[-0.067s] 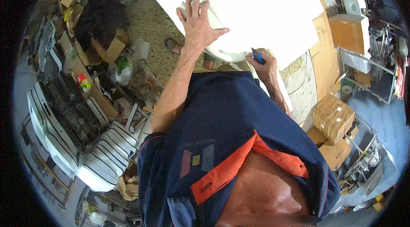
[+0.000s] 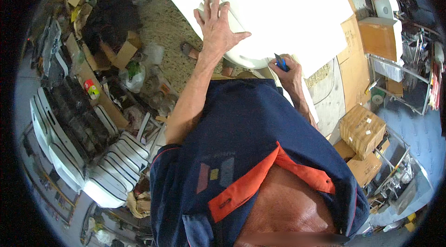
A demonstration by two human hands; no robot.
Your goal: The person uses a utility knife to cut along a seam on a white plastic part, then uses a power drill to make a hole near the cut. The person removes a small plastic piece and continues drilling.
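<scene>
A large glossy white panel [image 2: 288, 19] with a curved rim fills the upper middle, so bright that its surface detail is washed out. My left hand [image 2: 218, 28] lies on its left side, fingers spread and thumb stretched out to the right, with nothing gripped. At the panel's near edge, my right hand [image 2: 290, 71] is closed around a blue utility knife [image 2: 282, 64]. The knife's dark tip points up and left, close to the white rim. Whether the blade touches the panel I cannot tell.
Stacked white curved parts [image 2: 111, 172] stand at lower left. Cardboard scraps and plastic bags [image 2: 135, 76] litter the floor at left. Toward the right are a flattened cardboard sheet [image 2: 355, 68], a taped carton [image 2: 363, 128] and a metal rack [image 2: 418, 93] with a brown box [image 2: 378, 37].
</scene>
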